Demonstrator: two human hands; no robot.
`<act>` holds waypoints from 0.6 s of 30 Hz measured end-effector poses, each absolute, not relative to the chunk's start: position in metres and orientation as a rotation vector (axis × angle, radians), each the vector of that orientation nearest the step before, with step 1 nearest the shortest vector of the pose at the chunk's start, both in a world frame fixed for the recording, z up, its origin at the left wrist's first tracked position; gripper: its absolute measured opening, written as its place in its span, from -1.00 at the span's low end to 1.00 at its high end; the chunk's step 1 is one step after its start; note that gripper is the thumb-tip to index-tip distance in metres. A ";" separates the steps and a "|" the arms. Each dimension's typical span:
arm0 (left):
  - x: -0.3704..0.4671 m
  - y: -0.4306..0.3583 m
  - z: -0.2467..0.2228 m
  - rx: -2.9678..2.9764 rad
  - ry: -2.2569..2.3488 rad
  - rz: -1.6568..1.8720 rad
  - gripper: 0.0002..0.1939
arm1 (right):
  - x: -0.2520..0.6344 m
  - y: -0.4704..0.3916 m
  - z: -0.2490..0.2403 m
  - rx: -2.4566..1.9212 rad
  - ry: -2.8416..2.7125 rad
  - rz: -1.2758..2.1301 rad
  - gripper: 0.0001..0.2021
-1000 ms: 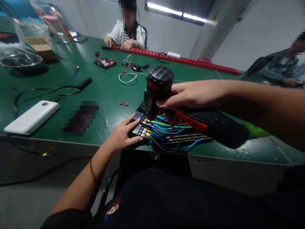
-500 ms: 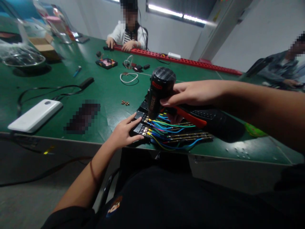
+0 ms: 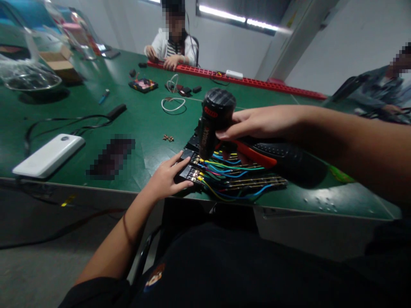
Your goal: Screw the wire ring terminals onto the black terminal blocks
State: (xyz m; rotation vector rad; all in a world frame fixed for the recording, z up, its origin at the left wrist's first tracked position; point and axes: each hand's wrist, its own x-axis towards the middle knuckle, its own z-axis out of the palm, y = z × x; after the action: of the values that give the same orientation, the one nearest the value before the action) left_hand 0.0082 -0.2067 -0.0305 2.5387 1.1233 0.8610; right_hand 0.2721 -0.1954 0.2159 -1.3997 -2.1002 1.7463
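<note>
My right hand (image 3: 245,124) is wrapped around the handle of a black and orange cordless drill (image 3: 218,105). The drill points downward, its nose over the near rows of black terminal strips (image 3: 192,174). Its tip and what it touches are hard to make out. Yellow, blue and green wires (image 3: 231,171) run rightward from the strips, partly under my right hand and the drill. My left hand (image 3: 165,177) rests on the left ends of the strips with its fingers stretched and spread apart. Several small brass-coloured screws (image 3: 168,138) lie on the table beyond my left hand.
On the green table (image 3: 141,124) lie a white power bank (image 3: 49,156), a blurred-out dark object (image 3: 111,158), black cables (image 3: 64,119) and a white cable loop (image 3: 173,105). A bag-covered bowl (image 3: 30,79) stands far left. One co-worker sits opposite behind a red rail (image 3: 257,82), another at right.
My right hand and the drill have shifted very slightly up and left. My left hand stays in place. The co-worker opposite has moved one hand slightly, leaving a small black piece on the table.
</note>
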 end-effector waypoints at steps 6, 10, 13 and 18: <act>0.007 -0.209 -0.029 2.512 1.106 0.853 -0.12 | 0.283 -0.193 0.212 -1.361 -2.029 1.834 -0.71; 0.007 -0.210 -0.029 2.520 1.104 0.840 -0.13 | 0.290 -0.191 0.209 -1.345 -2.000 1.836 -0.71; 0.006 -0.210 -0.030 2.536 1.107 0.828 -0.14 | 0.294 -0.189 0.209 -1.321 -1.997 1.834 -0.73; 0.005 -0.212 -0.029 2.542 1.129 0.800 -0.17 | 0.300 -0.188 0.214 -1.308 -1.982 1.813 -0.73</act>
State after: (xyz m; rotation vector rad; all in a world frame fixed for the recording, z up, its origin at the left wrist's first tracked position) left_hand 0.0049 -0.2124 -0.0288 2.5420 1.1286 0.8004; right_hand 0.2996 -0.1880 0.2135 -1.3081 -1.9817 1.8127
